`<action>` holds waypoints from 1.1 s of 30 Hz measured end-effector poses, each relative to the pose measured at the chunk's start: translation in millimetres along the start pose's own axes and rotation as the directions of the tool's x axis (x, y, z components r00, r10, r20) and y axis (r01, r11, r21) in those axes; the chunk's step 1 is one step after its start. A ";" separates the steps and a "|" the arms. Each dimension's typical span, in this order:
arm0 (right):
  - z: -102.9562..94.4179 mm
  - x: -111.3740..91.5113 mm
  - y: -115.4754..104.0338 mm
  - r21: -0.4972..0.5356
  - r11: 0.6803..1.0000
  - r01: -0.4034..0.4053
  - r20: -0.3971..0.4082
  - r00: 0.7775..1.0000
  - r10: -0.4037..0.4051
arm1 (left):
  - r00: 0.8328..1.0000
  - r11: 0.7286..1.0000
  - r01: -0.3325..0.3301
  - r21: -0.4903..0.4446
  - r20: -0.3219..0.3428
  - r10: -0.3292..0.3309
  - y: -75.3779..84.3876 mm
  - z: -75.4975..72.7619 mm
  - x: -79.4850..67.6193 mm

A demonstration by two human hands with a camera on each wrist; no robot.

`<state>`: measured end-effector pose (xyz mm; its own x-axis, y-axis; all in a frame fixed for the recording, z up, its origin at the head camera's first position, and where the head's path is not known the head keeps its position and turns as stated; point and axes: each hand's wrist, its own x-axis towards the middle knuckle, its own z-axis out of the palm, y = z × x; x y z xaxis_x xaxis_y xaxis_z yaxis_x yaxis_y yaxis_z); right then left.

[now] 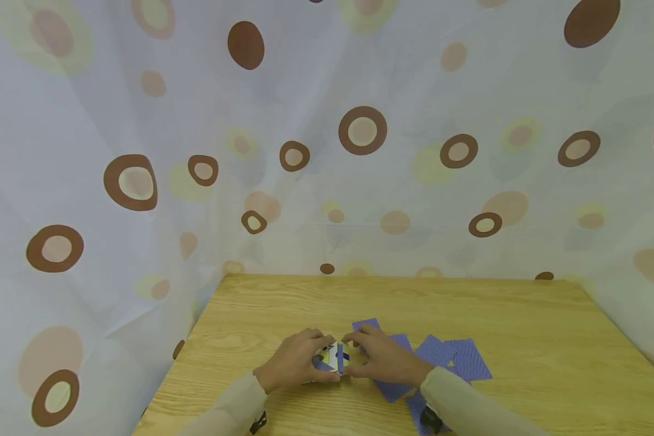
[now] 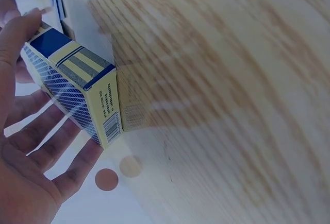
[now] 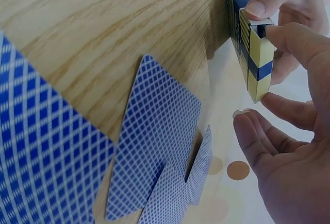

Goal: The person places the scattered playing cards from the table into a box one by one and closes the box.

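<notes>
A small cream and blue playing-card box (image 2: 85,67) is held low over the table in front of me. My left hand (image 1: 291,361) grips it from the left, thumb on one narrow side and fingers spread along the other. On the box's right end, my right hand (image 1: 384,358) pinches the cream end flap between thumb and index finger, one at each corner, as the right wrist view shows. A dark gap shows at the flap's edge. The right hand's other fingers hang loosely curled, off the box. The box's contents are hidden.
Several blue-backed playing cards (image 3: 157,131) lie face down and partly overlapping on the wooden table (image 1: 272,309), beneath and right of my right forearm. A white curtain (image 1: 316,91) with brown and tan spots hangs behind the table and along its sides.
</notes>
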<state>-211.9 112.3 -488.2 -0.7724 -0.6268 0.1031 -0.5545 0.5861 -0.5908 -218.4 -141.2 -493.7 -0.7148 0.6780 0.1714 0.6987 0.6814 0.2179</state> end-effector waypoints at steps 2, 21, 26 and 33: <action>0.4 0.6 -0.3 -0.009 1.000 -0.001 0.003 1.000 0.001 | 1.000 1.000 -0.004 0.004 0.000 0.004 -0.3 0.4 0.1; -6.3 -11.4 5.0 0.108 0.994 0.024 0.011 1.000 -0.026 | 1.000 1.000 0.009 0.009 0.002 -0.009 0.8 -2.5 -1.9; -12.4 -23.7 22.1 0.019 0.999 0.043 -0.056 0.998 -0.042 | 1.000 1.000 0.019 0.005 0.008 -0.019 0.5 -3.3 -1.3; -31.6 -52.3 48.3 -0.042 0.998 0.051 -0.112 0.992 -0.055 | 1.000 1.000 0.018 -0.002 0.017 -0.017 0.6 -3.4 -0.7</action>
<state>-208.1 189.6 -496.9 -0.7705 -0.5965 0.2246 -0.6053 0.5745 -0.5509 -217.6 -142.2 -490.5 -0.7263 0.6705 0.1514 0.6860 0.6928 0.2224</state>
